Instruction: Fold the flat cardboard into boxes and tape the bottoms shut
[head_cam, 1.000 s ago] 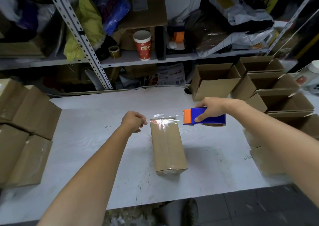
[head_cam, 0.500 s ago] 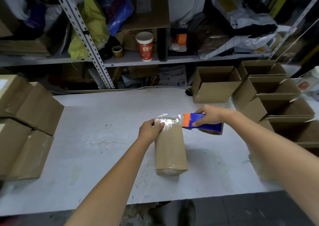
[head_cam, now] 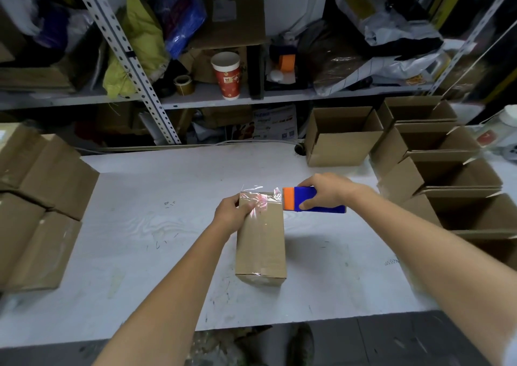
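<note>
Left hand (head_cam: 232,211) grips the far end of the cardboard box (head_cam: 261,245) lying beneath it, thumb on the clear tape (head_cam: 260,197), while my right hand (head_cam: 327,192) just beside it clutches the tape dispenser (head_cam: 313,199), and I judge a crooked tear could lift or wrinkle that strip.

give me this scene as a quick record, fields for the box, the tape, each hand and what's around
box in work: closed cardboard box lying on the white table, tape along its upper seam
tape: clear strip runs from the box's far end to the tape dispenser
left hand: grips the box's far left corner
right hand: holds the blue and orange dispenser beside the far end
right side: open boxes
left side: cardboard stack
shelf: red paper cup
</note>
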